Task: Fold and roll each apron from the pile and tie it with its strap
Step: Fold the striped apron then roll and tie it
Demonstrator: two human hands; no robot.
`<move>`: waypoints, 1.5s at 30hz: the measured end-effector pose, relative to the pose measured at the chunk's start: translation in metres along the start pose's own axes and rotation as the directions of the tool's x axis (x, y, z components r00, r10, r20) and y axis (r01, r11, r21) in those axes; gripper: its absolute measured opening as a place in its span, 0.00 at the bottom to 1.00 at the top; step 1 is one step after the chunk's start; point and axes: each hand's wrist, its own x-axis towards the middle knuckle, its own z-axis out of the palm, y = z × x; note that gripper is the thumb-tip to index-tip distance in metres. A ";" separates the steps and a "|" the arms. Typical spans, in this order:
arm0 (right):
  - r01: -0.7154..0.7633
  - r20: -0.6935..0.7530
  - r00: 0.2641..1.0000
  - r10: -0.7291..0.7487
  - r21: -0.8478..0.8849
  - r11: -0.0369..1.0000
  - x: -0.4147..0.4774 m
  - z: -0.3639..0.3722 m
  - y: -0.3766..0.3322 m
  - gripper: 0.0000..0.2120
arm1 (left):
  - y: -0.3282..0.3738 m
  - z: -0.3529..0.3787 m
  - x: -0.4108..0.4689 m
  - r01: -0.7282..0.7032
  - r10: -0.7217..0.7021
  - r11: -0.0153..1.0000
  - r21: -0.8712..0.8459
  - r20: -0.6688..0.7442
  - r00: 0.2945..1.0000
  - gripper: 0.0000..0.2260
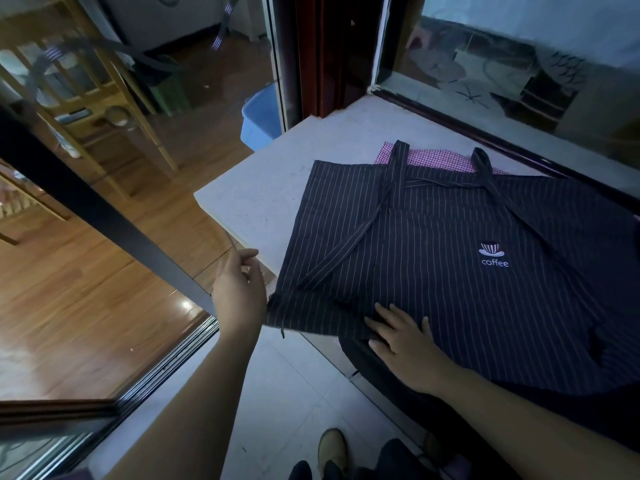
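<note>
The striped apron [450, 216] lies spread on the worktop [249, 202], and its near part hangs over the edge. Left of the coffee logo [493, 252], a long strap [367, 230] slants down to the near left corner. The left hand [239, 289] is at that corner, but I cannot tell if its grip holds cloth. The right hand [405, 344] presses flat, fingers straight, below and left of the logo. I think the left hand is nearer for the fold.

Dim light; glossy wooden floor [86, 289] beyond glass doors [166, 98], pale tiles [294, 393] underfoot, perhaps a blue bin [261, 116].
</note>
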 end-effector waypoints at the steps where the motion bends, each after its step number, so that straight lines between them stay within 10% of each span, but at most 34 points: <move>1: 0.012 0.018 1.000 -0.013 0.006 1.000 -0.002 -0.001 0.000 0.32 | 0.000 0.006 -0.003 -0.046 0.045 0.998 0.035 0.019 0.999 0.10; 5: 0.018 -0.064 0.998 -0.008 0.152 0.988 -0.013 -0.014 0.009 0.33 | 0.018 0.042 -0.030 -0.277 0.234 0.957 0.088 0.331 0.914 0.09; 9: -0.035 -0.304 0.950 0.070 0.119 0.992 -0.035 -0.020 0.058 0.20 | 0.043 0.089 -0.071 -0.517 0.294 0.850 0.104 0.721 0.628 0.12; 16: -0.274 -0.582 0.735 0.348 0.214 0.938 -0.096 -0.048 0.171 0.12 | 0.094 0.156 -0.123 -0.692 0.312 0.721 0.041 0.872 0.377 0.16; 27: -0.474 -0.250 0.651 0.717 0.603 0.641 -0.111 -0.085 0.292 0.32 | 0.115 0.194 -0.151 -0.826 0.056 0.492 0.276 0.936 0.347 0.32; 40: -0.384 -0.181 0.550 0.815 0.811 0.440 -0.182 -0.065 0.326 0.12 | 0.119 0.198 -0.164 -0.861 -0.038 0.368 0.351 0.931 0.363 0.39; 45: -0.442 -0.254 0.571 0.781 0.706 0.553 -0.178 -0.057 0.330 0.11 | 0.125 0.201 -0.167 -0.885 -0.041 0.349 0.309 0.948 0.315 0.47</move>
